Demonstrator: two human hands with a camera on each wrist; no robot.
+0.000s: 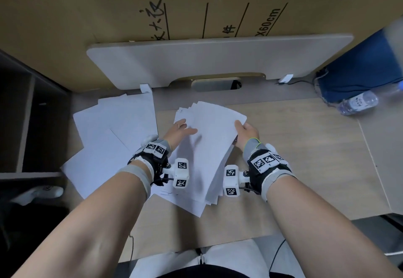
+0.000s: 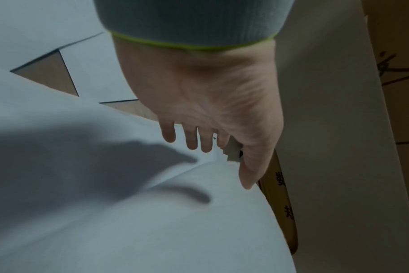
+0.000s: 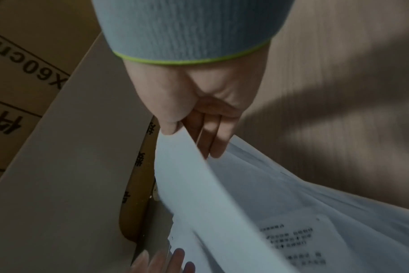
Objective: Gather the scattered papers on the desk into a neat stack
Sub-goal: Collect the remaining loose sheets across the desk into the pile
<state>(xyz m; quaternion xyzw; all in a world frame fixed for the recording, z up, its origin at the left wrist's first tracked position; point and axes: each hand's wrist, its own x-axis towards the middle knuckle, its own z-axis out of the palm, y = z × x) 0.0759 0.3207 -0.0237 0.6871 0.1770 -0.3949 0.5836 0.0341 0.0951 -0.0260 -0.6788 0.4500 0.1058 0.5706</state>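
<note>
Gathering is midway: the right hand (image 1: 246, 134) pinches the bundle of papers (image 1: 209, 147) between thumb and fingers (image 3: 208, 136), lifted above the tabletop (image 1: 305, 157). Left hand (image 1: 179, 131) lies flat on the bundle, fingers straight and slightly spread. Loose sheets (image 1: 109, 138) left of the bundle need collecting next, I'd say.

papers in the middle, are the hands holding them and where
The right hand pinches the paper bundle at its right edge. The left hand rests open on its left side.
</note>
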